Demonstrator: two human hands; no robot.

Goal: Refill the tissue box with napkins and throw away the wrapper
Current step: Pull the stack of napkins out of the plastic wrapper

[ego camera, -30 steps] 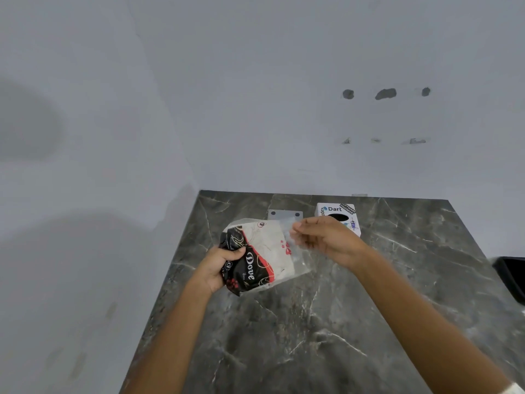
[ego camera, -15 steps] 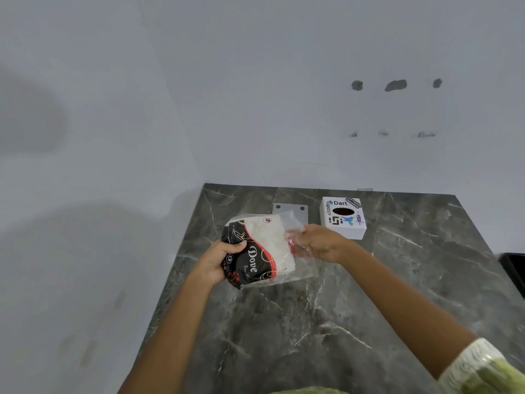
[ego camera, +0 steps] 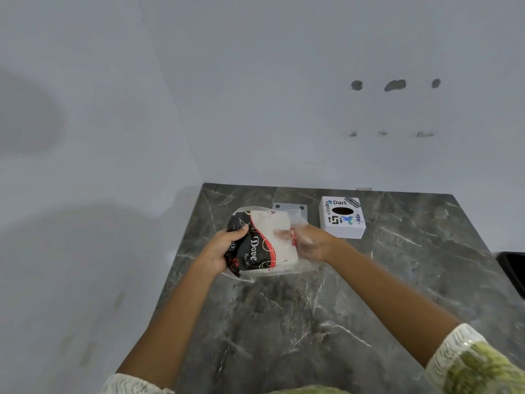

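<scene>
1. Napkin pack (ego camera: 265,244) — black, red and white wrapper printed "Dove" — is held just above the dark marble counter (ego camera: 284,322), near the far left corner.
2. Left hand (ego camera: 224,248) is clamped on the pack's black end, thumb on top, fingers underneath.
3. Right hand (ego camera: 311,243) is at the pack's clear plastic end; its fingers sit inside or under the loose film (ego camera: 298,220), blurred through it. Whether they pinch the napkins or only the film, I cannot tell.
4. Tissue box (ego camera: 342,218) — white, with stickers and a dark oval slot on top — stands on the counter just beyond the right hand, apart from the pack.
5. A small grey plate (ego camera: 289,207) with 2 holes lies flat behind the pack, partly hidden.
6. A black object (ego camera: 512,271) shows at the right edge; what it is I cannot tell.
</scene>
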